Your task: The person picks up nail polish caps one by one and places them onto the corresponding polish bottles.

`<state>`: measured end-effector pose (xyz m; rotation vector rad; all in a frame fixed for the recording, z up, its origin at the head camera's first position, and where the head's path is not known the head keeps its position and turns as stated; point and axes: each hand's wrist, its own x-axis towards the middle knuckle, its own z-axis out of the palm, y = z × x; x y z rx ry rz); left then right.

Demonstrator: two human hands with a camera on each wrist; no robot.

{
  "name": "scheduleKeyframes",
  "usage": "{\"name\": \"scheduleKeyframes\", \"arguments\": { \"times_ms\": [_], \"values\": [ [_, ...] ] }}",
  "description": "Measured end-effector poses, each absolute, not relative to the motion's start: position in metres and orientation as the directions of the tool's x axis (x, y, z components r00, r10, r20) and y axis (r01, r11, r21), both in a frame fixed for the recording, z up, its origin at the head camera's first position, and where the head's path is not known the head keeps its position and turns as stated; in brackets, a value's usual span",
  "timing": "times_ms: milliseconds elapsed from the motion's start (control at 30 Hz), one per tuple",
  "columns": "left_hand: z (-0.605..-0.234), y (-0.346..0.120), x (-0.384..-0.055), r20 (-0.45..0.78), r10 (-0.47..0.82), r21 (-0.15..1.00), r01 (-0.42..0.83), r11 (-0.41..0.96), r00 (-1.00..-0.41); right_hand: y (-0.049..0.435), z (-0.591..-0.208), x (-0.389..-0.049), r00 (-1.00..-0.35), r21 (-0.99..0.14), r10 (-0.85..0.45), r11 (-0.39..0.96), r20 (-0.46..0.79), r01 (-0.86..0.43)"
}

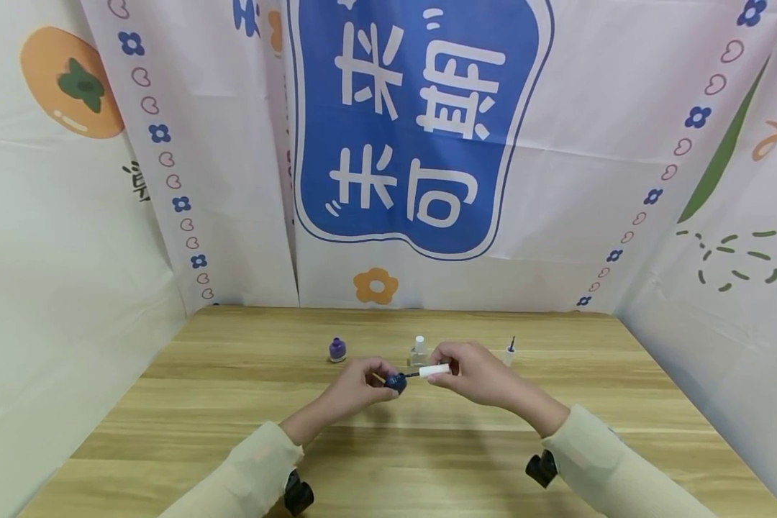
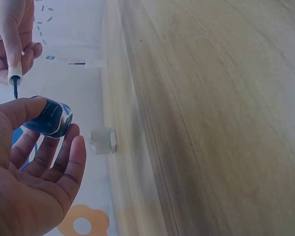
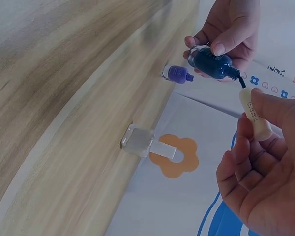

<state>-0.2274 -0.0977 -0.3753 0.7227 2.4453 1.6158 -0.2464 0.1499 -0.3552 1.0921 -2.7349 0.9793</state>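
My left hand (image 1: pixel 361 383) pinches a dark blue nail polish bottle (image 3: pixel 210 61) between thumb and fingers, holding it tilted above the table with its neck toward the right hand. In my right hand (image 1: pixel 471 374) is the white cap (image 3: pixel 255 114) of the polish brush, pinched by thumb and fingers. The dark brush (image 3: pixel 242 81) sticks out of the cap, its tip at the bottle's mouth; how far it reaches inside cannot be told. Behind the hands stands a capped clear nail polish bottle (image 1: pixel 419 352). An uncapped purple nail polish bottle (image 1: pixel 337 350) stands to the left.
A second white cap (image 1: pixel 509 356) stands right of the right hand, its purple brush (image 1: pixel 512 342) pointing up. All of this is on a wooden table (image 1: pixel 220 403). Printed cloth (image 1: pixel 246 216) hangs behind the table and along both sides.
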Motion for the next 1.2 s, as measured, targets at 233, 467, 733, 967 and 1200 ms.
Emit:
{"name": "scheduleKeyframes", "arguments": {
  "times_ms": [233,467,733,967,1200],
  "values": [
    [-0.377,-0.098,-0.227,0.160,0.467,0.894,0.328,0.304,-0.870,0.145,-0.354,-0.247,-0.756,-0.552,-0.604,0.551,0.255,-0.626],
    [-0.378,-0.097,-0.226,0.157,0.471,0.900,0.323,0.294,-0.868,0.141,-0.354,-0.245,-0.775,-0.618,-0.577,0.517,0.259,-0.592],
    [-0.380,-0.095,-0.226,0.160,0.476,0.897,0.329,0.295,-0.865,0.135,-0.353,-0.244,-0.825,-0.727,-0.518,0.473,0.228,-0.498],
    [-0.378,-0.094,-0.223,0.152,0.472,0.894,0.325,0.309,-0.868,0.130,-0.355,-0.245,-0.829,-0.752,-0.505,0.444,0.239,-0.487],
    [-0.400,-0.095,-0.239,0.150,0.477,0.895,0.324,0.307,-0.866,0.126,-0.357,-0.245,-0.831,-0.767,-0.498,0.422,0.250,-0.483]
  ]
}}
